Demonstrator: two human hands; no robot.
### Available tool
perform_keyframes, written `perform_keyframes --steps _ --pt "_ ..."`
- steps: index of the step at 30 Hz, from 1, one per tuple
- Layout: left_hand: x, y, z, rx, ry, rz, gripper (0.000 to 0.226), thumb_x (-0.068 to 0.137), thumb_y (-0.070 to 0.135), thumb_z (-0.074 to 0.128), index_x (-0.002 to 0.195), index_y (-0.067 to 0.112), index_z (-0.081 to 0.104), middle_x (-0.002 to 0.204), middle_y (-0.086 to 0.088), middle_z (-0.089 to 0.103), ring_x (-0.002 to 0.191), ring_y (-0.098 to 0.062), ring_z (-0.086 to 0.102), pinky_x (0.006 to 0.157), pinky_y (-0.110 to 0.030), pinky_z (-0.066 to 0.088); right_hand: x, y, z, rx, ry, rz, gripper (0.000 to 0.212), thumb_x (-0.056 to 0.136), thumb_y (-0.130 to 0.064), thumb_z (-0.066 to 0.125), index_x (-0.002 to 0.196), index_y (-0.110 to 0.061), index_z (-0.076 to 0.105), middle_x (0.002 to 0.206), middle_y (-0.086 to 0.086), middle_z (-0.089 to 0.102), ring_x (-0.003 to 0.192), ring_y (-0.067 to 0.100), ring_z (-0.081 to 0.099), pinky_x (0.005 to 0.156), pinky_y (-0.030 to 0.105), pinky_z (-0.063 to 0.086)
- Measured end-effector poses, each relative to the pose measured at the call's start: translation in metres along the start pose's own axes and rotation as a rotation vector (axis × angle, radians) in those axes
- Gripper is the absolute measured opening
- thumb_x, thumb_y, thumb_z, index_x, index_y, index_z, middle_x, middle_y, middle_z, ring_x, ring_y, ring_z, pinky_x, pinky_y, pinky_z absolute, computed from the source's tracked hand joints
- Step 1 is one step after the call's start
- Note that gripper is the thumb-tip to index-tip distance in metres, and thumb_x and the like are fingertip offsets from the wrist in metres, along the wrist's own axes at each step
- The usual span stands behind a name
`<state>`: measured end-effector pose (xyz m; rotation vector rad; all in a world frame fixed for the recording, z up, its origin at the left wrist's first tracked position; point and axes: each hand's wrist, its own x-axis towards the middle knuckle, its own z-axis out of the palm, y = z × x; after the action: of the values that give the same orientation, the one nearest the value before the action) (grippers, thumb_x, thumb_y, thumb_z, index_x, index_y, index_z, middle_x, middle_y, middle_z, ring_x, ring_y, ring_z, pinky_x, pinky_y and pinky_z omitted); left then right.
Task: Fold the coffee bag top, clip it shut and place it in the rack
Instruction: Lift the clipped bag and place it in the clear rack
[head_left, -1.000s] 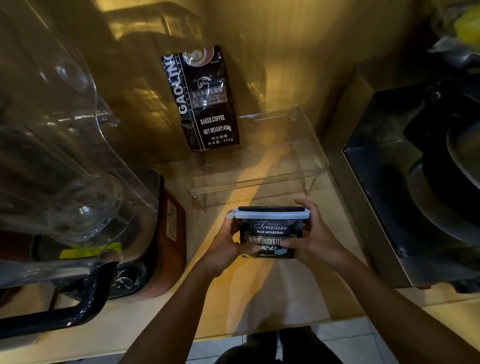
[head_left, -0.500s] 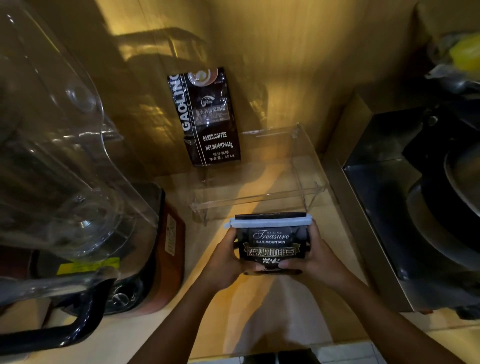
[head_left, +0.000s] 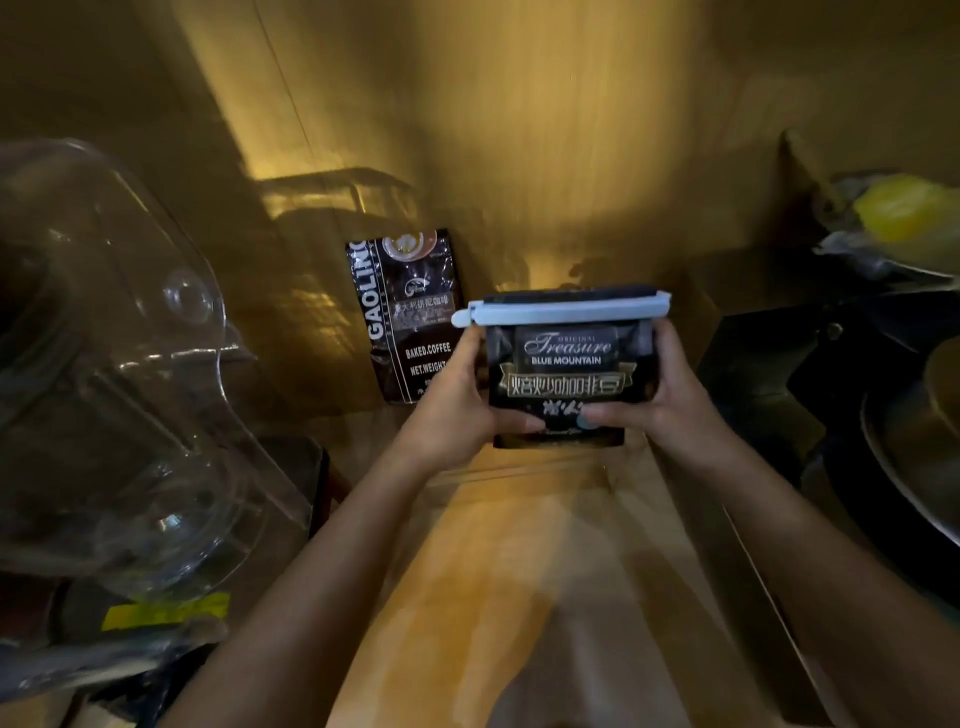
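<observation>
A black coffee bag with "Treasure Blue Mountain" print is held upright in the air above the counter. A pale blue clip runs along its folded top. My left hand grips the bag's left side and my right hand grips its right side, thumbs across the lower front. The clear plastic rack lies right behind and below the bag; only its faint front edge shows, the rest is hidden by the bag and blur.
A second black coffee bag marked "GAOLING" leans on the wooden back wall, left of the held bag. A large clear blender jug fills the left side. Dark metal cookware sits on the right.
Both hands have carried the clipped bag up and away from me, toward the rack and back wall. The view has tilted upward, so the rack is now mostly hidden behind the bag.
</observation>
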<state>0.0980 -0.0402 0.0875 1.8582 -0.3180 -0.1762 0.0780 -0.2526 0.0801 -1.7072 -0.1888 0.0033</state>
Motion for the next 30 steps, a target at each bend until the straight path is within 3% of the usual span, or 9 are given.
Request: perform_keyframes --steps 4,7,9,12,16,18,20,25,30 --pt "0.030 -0.004 0.001 0.015 0.034 -0.017 0.086 0.056 -0.007 0.080 0.123 0.023 0.036 0.106 0.012 0.061 0.100 -0.002 0.060 0.087 -0.022 0.050 0.034 0.007 -0.003 -0.002 -0.001 0.039 0.092 0.057 -0.006 0.080 0.131 -0.022 0.027 0.128 0.002 0.048 0.117 0.016 0.047 0.093 0.035 0.045" --pt "0.040 -0.023 0.011 0.067 0.065 -0.110 0.093 0.060 -0.007 0.077 0.130 0.026 0.023 0.112 0.004 0.059 0.108 -0.017 0.055 0.097 -0.043 0.047 0.046 0.024 -0.001 0.004 -0.050 0.093 0.084 0.061 0.001 0.077 0.126 -0.022 0.030 0.113 -0.014 0.050 0.099 -0.004 0.054 0.072 0.009 0.049" --pt "0.041 -0.037 0.021 0.084 0.091 -0.162 0.091 0.063 -0.003 0.076 0.129 0.024 0.020 0.119 -0.002 0.056 0.112 -0.022 0.053 0.099 -0.048 0.045 0.050 0.037 -0.001 0.025 -0.071 0.131 0.081 0.062 0.004 0.075 0.121 -0.029 0.030 0.107 -0.018 0.049 0.089 -0.011 0.055 0.061 0.003 0.046" --pt "0.042 -0.045 0.029 0.107 0.167 -0.166 0.082 0.064 0.004 0.078 0.122 0.028 0.024 0.117 0.002 0.055 0.114 -0.022 0.053 0.097 -0.043 0.045 0.053 0.048 -0.002 0.019 -0.030 0.156 0.081 0.064 -0.001 0.076 0.124 -0.031 0.030 0.107 -0.020 0.049 0.090 -0.010 0.052 0.061 0.007 0.048" --pt "0.034 -0.048 0.038 0.268 0.196 -0.134 0.100 0.058 0.015 0.083 0.128 0.036 0.015 0.129 -0.001 0.054 0.114 -0.020 0.053 0.091 -0.039 0.048 0.046 0.053 -0.003 -0.129 -0.023 0.152 0.076 0.066 -0.011 0.077 0.123 -0.035 0.032 0.106 -0.025 0.050 0.097 -0.010 0.051 0.073 0.006 0.043" --pt "0.027 -0.051 0.046 0.378 0.219 -0.132 0.108 0.061 0.017 0.082 0.135 0.035 0.005 0.134 -0.006 0.050 0.115 -0.028 0.053 0.089 -0.044 0.049 0.039 0.057 0.000 -0.218 -0.032 0.159 0.080 0.064 -0.012 0.079 0.124 -0.036 0.031 0.117 -0.014 0.051 0.111 0.005 0.048 0.090 0.023 0.042" --pt "0.023 -0.055 0.052 0.431 0.261 -0.148 0.105 0.067 0.014 0.077 0.136 0.033 0.001 0.135 -0.011 0.050 0.115 -0.034 0.053 0.086 -0.045 0.050 0.034 0.060 0.005 -0.358 0.014 0.134 0.083 0.063 -0.012 0.079 0.128 -0.029 0.030 0.128 -0.001 0.049 0.118 0.015 0.045 0.096 0.035 0.039" --pt "0.029 -0.056 0.061 0.440 0.320 -0.135 0.080 0.075 0.006 0.068 0.131 0.025 0.014 0.130 -0.017 0.052 0.109 -0.040 0.055 0.079 -0.046 0.051 0.039 0.064 0.012 -0.470 0.135 0.172 0.065 0.072 -0.014 0.073 0.125 -0.015 0.035 0.125 0.012 0.053 0.113 0.027 0.050 0.091 0.040 0.044" --pt "0.050 -0.054 0.062 0.438 0.394 -0.128 0.068 0.078 0.006 0.067 0.128 0.010 0.022 0.123 -0.023 0.054 0.102 -0.044 0.057 0.074 -0.045 0.050 0.063 0.066 0.011 -0.472 0.176 0.136 0.040 0.079 -0.004 0.064 0.113 -0.011 0.045 0.114 0.014 0.061 0.105 0.027 0.058 0.083 0.032 0.046"
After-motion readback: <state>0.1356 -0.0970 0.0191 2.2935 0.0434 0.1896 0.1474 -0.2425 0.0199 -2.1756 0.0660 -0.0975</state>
